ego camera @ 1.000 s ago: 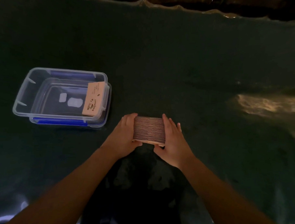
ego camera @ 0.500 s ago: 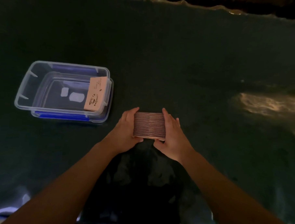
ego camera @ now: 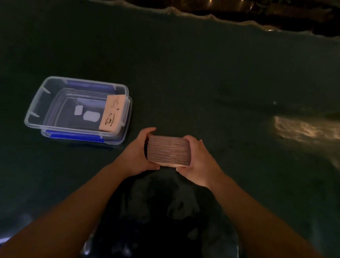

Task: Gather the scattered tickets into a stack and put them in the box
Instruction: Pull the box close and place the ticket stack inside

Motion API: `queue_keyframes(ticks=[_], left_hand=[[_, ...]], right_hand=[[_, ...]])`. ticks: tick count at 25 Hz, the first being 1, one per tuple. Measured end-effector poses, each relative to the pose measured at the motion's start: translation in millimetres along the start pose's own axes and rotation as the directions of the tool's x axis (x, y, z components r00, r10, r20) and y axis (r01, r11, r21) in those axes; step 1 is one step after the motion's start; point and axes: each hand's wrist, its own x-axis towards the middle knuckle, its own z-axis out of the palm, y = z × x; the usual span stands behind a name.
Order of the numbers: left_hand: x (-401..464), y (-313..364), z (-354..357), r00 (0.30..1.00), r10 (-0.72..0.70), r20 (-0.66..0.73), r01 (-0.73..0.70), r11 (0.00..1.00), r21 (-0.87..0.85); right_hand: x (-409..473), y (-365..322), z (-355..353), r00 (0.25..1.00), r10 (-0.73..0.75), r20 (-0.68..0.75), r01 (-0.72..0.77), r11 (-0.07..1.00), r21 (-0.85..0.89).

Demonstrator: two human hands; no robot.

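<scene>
Fingers point(ego camera: 192, 141) of both hands clamp my squared pink ticket stack point(ego camera: 168, 151) by its ends, long axis left-right. Clear blue-clipped plastic box point(ego camera: 38, 101) sits left; left hand point(ego camera: 139, 151) nearer.

Pink-striped ticket stack point(ego camera: 168, 150), clear box point(ego camera: 37, 111) with blue clips, dark green cloth point(ego camera: 186, 80)

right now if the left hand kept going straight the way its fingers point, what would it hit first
The left hand points up and slightly right, away from the person, its fingers on the ticket stack. Beyond lies only bare dark table; the clear box sits off left, probably missed.
</scene>
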Motion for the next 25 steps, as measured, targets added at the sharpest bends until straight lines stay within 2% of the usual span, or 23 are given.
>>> queue_keyframes(ticks=[3,7,11,13,16,18,22,25], left_hand=[[-15.1,9.2,-8.2,0.999,-0.032,0.035,0.035,0.995,-0.088],[-35.0,33.9,-19.2,0.996,-0.069,0.057,0.084,0.942,-0.326],[-48.0,61.5,-28.2,0.998,-0.061,-0.021,0.032,0.755,-0.655],[-52.9,75.4,-31.1,0.994,-0.086,-0.074,0.001,0.657,-0.754],[-60.7,90.2,-41.2,0.971,-0.147,-0.190,-0.070,0.583,-0.809],[-65.7,93.7,-53.0,0.966,-0.142,-0.214,-0.093,0.584,-0.806],[-72.0,91.5,-83.0,0.969,-0.121,-0.214,-0.088,0.642,-0.761],[-78.6,76.8,-111.4,0.975,-0.132,-0.177,-0.062,0.605,-0.794]], right_hand=[[-13.0,-5.8,-7.0,0.993,0.053,0.103,-0.066,0.990,0.127],[-23.0,-24.5,-27.6,0.992,0.011,0.129,-0.047,0.959,0.278],[-18.6,-51.4,-59.2,0.979,-0.011,0.206,-0.066,0.928,0.366],[-17.8,-68.0,-68.2,0.964,-0.046,0.261,-0.068,0.910,0.410],[-16.7,-98.0,-75.7,0.942,-0.104,0.319,-0.068,0.873,0.484],[-15.5,-123.0,-79.1,0.949,-0.115,0.294,-0.070,0.830,0.553],[-2.6,-163.9,-71.5,0.984,-0.077,0.161,-0.032,0.814,0.580],[12.0,-194.6,-49.3,0.993,0.012,0.121,-0.086,0.770,0.632]])
